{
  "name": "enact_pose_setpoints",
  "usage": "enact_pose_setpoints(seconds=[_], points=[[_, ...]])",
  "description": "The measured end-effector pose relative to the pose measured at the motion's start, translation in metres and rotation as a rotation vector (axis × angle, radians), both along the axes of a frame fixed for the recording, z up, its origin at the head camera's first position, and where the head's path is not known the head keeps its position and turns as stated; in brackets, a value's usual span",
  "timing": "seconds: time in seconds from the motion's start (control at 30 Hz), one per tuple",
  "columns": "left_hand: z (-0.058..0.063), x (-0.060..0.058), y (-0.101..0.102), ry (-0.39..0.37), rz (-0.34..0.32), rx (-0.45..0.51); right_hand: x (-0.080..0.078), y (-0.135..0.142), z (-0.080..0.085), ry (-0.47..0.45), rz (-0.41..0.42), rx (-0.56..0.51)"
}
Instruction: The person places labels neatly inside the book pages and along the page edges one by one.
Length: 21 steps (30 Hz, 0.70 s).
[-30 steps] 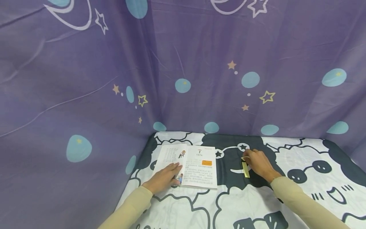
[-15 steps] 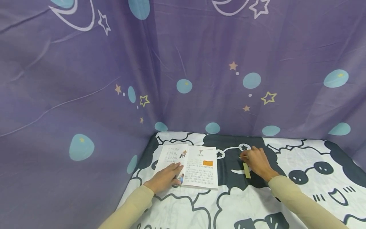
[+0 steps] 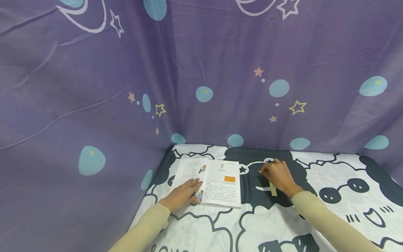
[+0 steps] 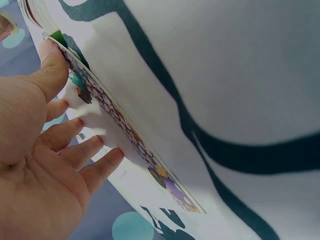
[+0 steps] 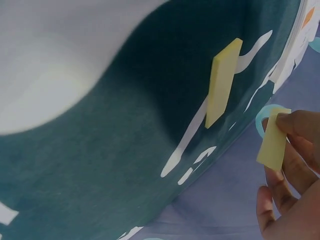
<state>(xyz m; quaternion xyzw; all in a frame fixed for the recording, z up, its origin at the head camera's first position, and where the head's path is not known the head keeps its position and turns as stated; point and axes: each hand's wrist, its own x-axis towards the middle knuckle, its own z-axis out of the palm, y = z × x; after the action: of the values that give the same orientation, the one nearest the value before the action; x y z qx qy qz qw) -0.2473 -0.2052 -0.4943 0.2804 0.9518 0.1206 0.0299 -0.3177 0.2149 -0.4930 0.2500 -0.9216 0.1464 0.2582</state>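
An open book lies on the cloth, with printed text, small pictures and an orange box on its pages. My left hand rests on the left page with its fingers extended; in the left wrist view the thumb lies at the page's lower edge. To the right of the book, my right hand pinches one yellow sticky note between thumb and fingers. Below that hand, a narrow pad of yellow sticky notes lies on the dark part of the cloth, apart from the held note.
A white and black cloth with cartoon sheep covers the surface. Behind and to the left hangs a purple curtain with stars and blue spots.
My right hand has lifted the sticky note off the pad and moved a little to the left, toward the book. My left hand stays on the page.
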Motion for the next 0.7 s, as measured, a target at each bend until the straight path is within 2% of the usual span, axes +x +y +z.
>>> enact_pose_setpoints(seconds=[0.43, 0.7], points=[[-0.003, -0.002, -0.001, -0.011, 0.024, -0.013, -0.012, -0.022, -0.001, 0.022, 0.012, 0.029], [-0.004, -0.002, -0.002, -0.009, 0.002, 0.009, -0.018, -0.036, -0.001, 0.029, 0.025, 0.010]])
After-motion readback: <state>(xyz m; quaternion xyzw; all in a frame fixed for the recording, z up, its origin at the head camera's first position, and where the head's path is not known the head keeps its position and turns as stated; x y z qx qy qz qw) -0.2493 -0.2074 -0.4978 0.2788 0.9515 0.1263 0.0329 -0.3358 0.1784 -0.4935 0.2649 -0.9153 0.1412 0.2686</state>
